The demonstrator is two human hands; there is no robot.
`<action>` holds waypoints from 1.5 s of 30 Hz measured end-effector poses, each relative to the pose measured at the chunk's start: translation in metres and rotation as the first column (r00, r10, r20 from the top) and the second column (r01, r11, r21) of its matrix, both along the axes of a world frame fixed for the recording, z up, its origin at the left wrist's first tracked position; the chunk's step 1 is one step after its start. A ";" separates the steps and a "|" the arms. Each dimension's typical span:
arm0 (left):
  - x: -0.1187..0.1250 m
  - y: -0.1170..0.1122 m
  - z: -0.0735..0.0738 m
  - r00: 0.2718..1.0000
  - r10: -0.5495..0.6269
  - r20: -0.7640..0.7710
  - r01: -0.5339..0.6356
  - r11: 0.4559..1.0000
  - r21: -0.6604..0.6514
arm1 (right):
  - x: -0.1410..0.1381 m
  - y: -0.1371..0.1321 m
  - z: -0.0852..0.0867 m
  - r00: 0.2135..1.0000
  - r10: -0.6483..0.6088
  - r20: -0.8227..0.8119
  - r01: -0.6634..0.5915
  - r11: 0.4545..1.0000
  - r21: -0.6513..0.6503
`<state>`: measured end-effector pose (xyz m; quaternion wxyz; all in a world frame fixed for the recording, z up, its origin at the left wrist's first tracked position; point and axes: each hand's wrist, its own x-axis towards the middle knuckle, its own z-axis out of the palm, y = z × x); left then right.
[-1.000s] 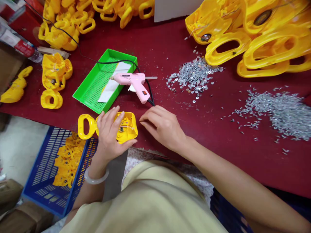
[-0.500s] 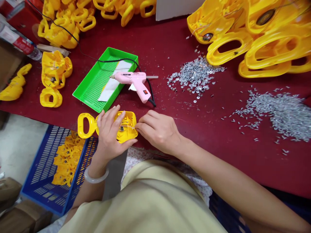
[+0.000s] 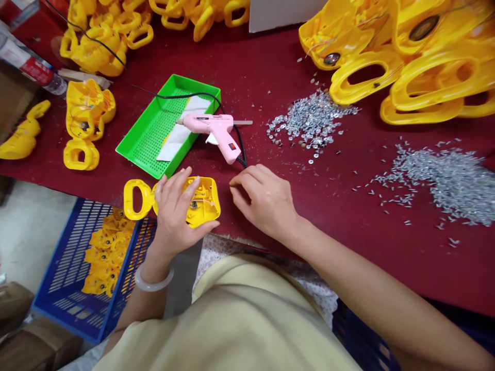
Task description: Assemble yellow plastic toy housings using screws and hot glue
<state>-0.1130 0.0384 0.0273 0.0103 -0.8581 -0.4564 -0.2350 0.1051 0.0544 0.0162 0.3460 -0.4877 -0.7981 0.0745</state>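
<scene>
A yellow plastic shell half (image 3: 208, 213) with an oval loop handle lies at the table's front edge, hollow side up. Thin wires and a small dark part show inside it. My left hand (image 3: 174, 208) grips the shell, thumb along the near side and fingers over the far side, hiding its middle. Just right of the shell, apart from it, is my right hand (image 3: 266, 203), its fingers loosely bent with a gap between thumb and forefinger. I see nothing in it. Beyond the hands a pink glue gun (image 3: 214, 129) rests partly over a green perforated tray (image 3: 147, 129).
Loose silver washers (image 3: 309, 121) and a heap of small screws (image 3: 448, 180) lie to the right. More yellow shells (image 3: 363, 62) are piled at the back right. A blue crate (image 3: 65, 288) holding yellow parts stands below left. A black cord (image 3: 143, 90) crosses the tray.
My right hand has come away from the shell's right end, shifting a little right and loosening its fingers. The left hand and the shell stay in place.
</scene>
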 end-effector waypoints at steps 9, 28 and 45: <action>-0.001 0.000 -0.001 1.000 -0.004 0.001 0.004 1.000 -0.002 | -0.005 -0.001 -0.002 0.956 0.294 -0.021 -0.293 0.955 0.045; -0.001 0.000 -0.002 1.000 -0.009 0.016 0.009 1.000 -0.005 | -0.011 0.001 0.002 0.962 0.263 0.071 -0.269 0.958 0.102; -0.006 -0.006 0.024 0.980 0.071 0.184 -0.017 0.960 -0.278 | 0.002 -0.001 0.007 0.962 -0.131 -0.240 0.070 0.966 -0.247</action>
